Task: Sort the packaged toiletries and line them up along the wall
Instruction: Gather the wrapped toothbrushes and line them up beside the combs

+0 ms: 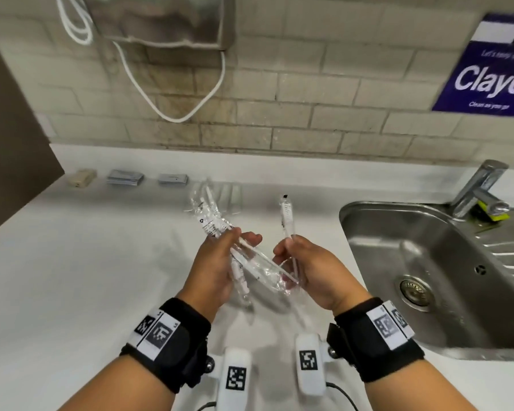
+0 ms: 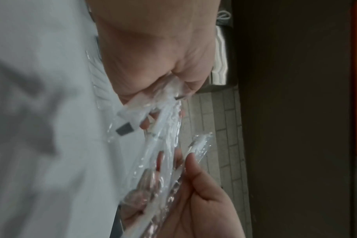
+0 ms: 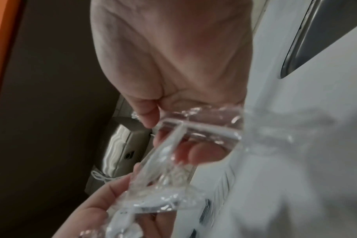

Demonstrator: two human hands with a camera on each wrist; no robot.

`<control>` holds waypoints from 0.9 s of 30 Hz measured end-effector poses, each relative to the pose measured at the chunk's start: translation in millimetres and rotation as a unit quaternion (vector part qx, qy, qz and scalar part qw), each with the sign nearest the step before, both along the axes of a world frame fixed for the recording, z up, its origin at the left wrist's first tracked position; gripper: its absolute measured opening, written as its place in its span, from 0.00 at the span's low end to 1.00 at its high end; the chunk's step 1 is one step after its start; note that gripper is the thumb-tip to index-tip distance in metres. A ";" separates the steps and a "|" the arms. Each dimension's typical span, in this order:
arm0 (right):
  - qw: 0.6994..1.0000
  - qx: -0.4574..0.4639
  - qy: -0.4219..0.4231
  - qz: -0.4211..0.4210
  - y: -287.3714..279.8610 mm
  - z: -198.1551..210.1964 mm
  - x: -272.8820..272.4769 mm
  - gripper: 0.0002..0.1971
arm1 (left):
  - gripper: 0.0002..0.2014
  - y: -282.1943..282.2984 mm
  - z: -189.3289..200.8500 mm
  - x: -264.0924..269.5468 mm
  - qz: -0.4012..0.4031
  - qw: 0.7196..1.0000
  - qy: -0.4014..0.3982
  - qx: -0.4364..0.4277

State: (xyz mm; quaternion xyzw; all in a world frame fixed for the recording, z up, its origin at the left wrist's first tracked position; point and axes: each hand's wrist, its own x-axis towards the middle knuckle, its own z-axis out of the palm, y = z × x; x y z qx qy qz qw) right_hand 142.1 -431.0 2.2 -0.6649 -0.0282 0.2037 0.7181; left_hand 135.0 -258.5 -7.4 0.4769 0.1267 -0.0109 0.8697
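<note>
My left hand [image 1: 220, 262] grips a bundle of clear-wrapped white toothbrushes [image 1: 212, 221] above the white counter [image 1: 86, 262]. The bundle fans out past my fingers toward the wall. My right hand [image 1: 303, 265] pinches a single wrapped toothbrush [image 1: 288, 216] that stands upright, and also touches one wrapper [image 1: 264, 269] crossing between both hands. The left wrist view shows the crinkled wrappers [image 2: 163, 128] under my palm and the right hand's fingers [image 2: 196, 173] below. In the right wrist view, clear wrappers [image 3: 194, 133] lie across my curled fingers. A beige packet [image 1: 82, 177] and two grey packets [image 1: 125, 177] [image 1: 172, 179] lie near the wall.
A steel sink [image 1: 428, 262] with a tap [image 1: 481, 191] and a yellow-green sponge [image 1: 494, 213] sits at the right. A paper towel dispenser [image 1: 166, 22] with a hanging white cord [image 1: 175, 108] is on the tiled wall. A blue poster [image 1: 493, 72] hangs upper right. A dark panel [image 1: 9, 143] stands at the left.
</note>
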 end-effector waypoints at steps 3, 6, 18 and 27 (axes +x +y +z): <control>0.999 -0.017 -0.010 -0.037 -0.4 -1.8 2.3 0.15 | 0.05 -4.4 5.6 -0.6 0.027 0.999 -0.011 0.026; 0.992 -0.065 -0.061 -0.094 1.3 4.0 8.3 0.14 | 0.07 -6.7 8.5 -4.3 -0.023 0.978 -0.046 0.203; 0.987 0.033 -0.047 -0.153 27.0 22.3 53.2 0.15 | 0.08 7.1 10.8 -2.3 -0.167 0.935 -0.036 0.312; 0.985 0.048 -0.060 -0.152 13.7 54.2 95.6 0.07 | 0.11 38.0 6.8 -1.8 -0.222 0.952 0.000 0.211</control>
